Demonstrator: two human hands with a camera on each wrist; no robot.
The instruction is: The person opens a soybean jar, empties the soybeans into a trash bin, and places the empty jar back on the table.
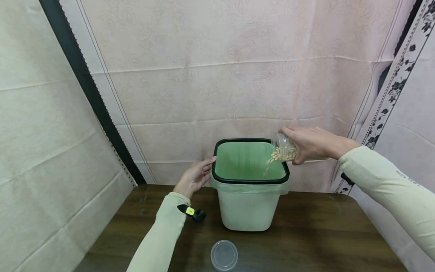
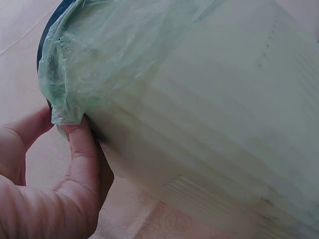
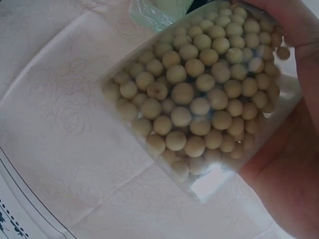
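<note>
My right hand point(image 1: 309, 143) grips a clear jar point(image 1: 283, 141) of pale yellow soybeans point(image 3: 199, 99). The jar lies tipped on its side, its mouth over the right part of a trash bin point(image 1: 248, 211), and beans fall from it into the bin. A thin green bag point(image 1: 238, 158) lines the bin and folds down outside its black rim point(image 1: 251, 182). At the bin's left side, my left hand point(image 1: 197, 175) pinches the rim and bag edge between thumb and fingers, as the left wrist view point(image 2: 60, 184) shows. The bin's bottom inside is hidden.
A round clear lid point(image 1: 224, 255) lies on the dark wooden table point(image 1: 306, 234) in front of the bin. Behind the table hangs a pale patterned cloth point(image 1: 238, 87), with more cloth at both sides. A small black device point(image 1: 195, 214) is strapped to the left wrist.
</note>
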